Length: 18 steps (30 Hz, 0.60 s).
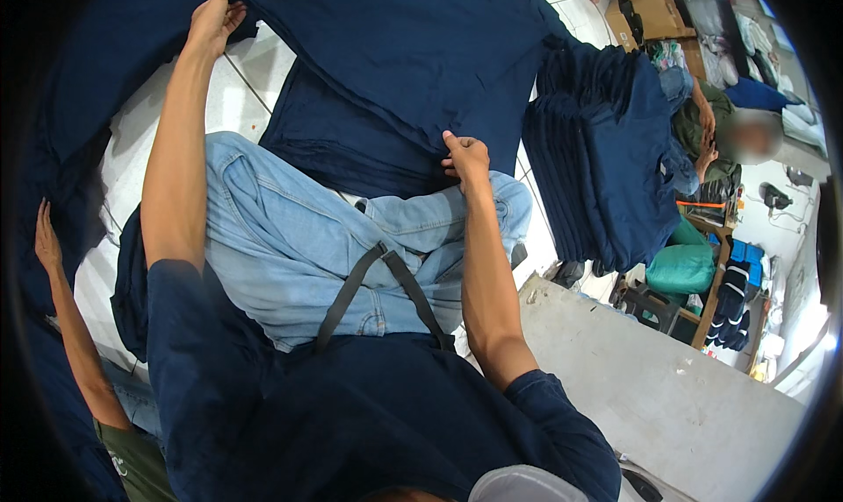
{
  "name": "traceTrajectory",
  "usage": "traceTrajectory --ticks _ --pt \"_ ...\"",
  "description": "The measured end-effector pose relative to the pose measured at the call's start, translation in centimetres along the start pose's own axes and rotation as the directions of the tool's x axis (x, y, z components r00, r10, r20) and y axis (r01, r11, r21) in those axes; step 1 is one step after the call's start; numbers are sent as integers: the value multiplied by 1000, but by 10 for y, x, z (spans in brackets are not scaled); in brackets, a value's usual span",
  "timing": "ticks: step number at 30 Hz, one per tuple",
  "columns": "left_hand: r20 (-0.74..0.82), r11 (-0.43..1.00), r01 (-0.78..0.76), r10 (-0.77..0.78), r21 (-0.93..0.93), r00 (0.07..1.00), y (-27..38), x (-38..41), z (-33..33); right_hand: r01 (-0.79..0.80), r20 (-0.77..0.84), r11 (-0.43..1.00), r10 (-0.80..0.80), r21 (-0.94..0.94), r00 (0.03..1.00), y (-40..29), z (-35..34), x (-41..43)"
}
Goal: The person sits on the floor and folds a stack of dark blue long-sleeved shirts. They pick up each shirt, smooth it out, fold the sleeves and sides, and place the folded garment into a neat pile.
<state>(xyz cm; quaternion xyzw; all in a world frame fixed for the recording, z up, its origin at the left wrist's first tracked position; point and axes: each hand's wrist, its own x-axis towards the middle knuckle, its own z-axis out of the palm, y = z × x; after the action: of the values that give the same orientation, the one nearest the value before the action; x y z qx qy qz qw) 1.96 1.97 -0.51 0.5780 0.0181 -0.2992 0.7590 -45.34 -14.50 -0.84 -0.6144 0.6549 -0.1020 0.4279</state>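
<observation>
A navy fabric garment (421, 47) is spread out before my crossed legs in light blue jeans. At the upper left, my left hand (220, 18) pinches its edge between thumb and fingers. My right hand (467, 159) grips the near edge of the same cloth above my right knee. Beneath it lies a layered pile of navy cloth (349, 139) on the tiled floor. To the right stands a tall stack of folded navy garments (602, 159). More navy cloth (125, 54) spreads at the far left.
At the left edge a co-worker's hand (47, 238) rests by dark cloth. Another person sits beyond the stack at the right. A grey slab (645, 363), a green bag (681, 268), a black plastic stool (649, 307) and cardboard boxes (655, 14) are also on the right.
</observation>
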Motion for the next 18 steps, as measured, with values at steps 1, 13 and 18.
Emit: traceTrajectory --ticks 1,13,18 --pt "-10 1000 7 -7 3 1000 -1 4 -1 -13 -8 1000 14 19 1000 3 1 3" --pt "36 998 3 -5 66 999 -16 28 -14 103 -16 982 -107 -156 994 -30 -16 -7" --pt "44 1000 -1 0 19 999 -13 25 -13 130 -5 969 -134 -208 991 -50 -19 -15"
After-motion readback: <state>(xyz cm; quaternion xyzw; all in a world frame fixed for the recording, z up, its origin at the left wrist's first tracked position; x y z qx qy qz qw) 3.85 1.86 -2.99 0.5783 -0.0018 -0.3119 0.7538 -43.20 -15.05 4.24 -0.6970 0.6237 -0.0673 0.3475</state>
